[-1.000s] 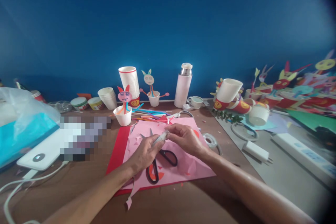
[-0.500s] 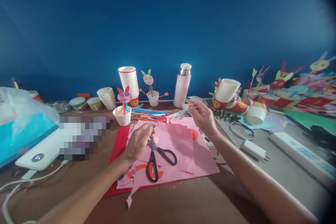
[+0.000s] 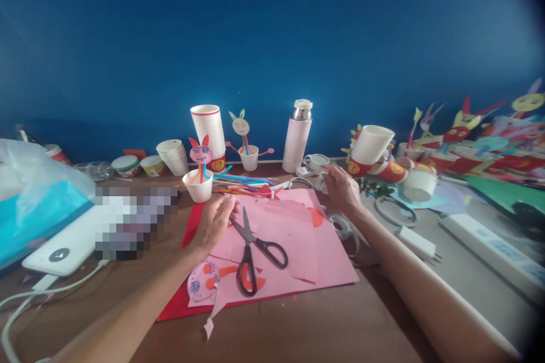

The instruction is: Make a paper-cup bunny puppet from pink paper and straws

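My left hand (image 3: 215,220) lies palm down on the left edge of a pink paper sheet (image 3: 298,249), fingers loose, holding nothing. Black-handled scissors (image 3: 255,252) lie shut on the sheet just right of that hand. A round pink paper face (image 3: 198,282) peeks out at the sheet's near left corner, over a red sheet (image 3: 174,303). My right hand (image 3: 343,188) reaches past the sheet's far right corner. Its fingers close on a small whitish tube (image 3: 319,182) down at the table, beside a mug (image 3: 317,163).
A tape roll (image 3: 343,227) lies under my right wrist. At the back stand a thermos (image 3: 298,136), stacked paper cups (image 3: 209,130), a cup with a paper bunny (image 3: 199,184) and coloured straws (image 3: 242,181). Left: a white power bank (image 3: 59,249). Right: a charger (image 3: 417,241), a power strip (image 3: 489,249), paper crafts.
Both hands held the small tube over the scissors. My right hand then carried it away to the far right and lowered it. My left hand slid left and settled on the paper's edge.
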A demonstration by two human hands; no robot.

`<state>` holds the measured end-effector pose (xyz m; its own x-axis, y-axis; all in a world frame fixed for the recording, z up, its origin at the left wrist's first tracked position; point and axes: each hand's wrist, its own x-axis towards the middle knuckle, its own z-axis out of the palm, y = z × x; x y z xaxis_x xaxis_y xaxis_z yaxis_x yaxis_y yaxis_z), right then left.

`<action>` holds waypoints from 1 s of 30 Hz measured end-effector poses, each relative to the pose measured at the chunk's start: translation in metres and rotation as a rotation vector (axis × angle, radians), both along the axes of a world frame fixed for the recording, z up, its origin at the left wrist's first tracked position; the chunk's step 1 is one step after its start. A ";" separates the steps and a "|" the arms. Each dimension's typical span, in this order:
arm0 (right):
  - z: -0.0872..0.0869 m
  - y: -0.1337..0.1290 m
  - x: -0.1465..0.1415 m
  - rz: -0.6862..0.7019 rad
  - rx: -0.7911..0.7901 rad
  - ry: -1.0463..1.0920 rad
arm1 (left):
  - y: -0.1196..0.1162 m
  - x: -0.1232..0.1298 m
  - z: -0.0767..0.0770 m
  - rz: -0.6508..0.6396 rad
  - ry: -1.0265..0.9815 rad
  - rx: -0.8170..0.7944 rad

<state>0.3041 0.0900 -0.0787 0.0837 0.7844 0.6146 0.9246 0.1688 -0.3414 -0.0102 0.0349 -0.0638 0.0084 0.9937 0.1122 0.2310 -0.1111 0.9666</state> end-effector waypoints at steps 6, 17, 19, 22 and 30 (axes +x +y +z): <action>-0.004 0.003 0.003 -0.059 -0.061 0.034 | 0.004 -0.004 -0.005 -0.008 0.022 0.027; 0.024 -0.012 -0.016 0.051 0.205 0.018 | 0.004 -0.005 -0.007 -0.015 -0.019 0.038; 0.030 -0.021 -0.035 0.155 0.181 -0.016 | 0.005 -0.005 -0.008 -0.017 -0.043 0.041; 0.028 -0.039 -0.072 0.356 0.063 -0.084 | 0.005 -0.005 -0.011 -0.015 -0.060 0.027; -0.001 -0.074 -0.137 0.679 -0.217 -0.279 | 0.006 -0.004 -0.018 -0.018 -0.027 0.040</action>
<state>0.1666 0.0156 -0.0792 -0.5959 0.7137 0.3683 0.6984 0.6869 -0.2011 -0.0143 0.0404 -0.0819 0.0231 0.9880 0.1525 0.2029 -0.1540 0.9670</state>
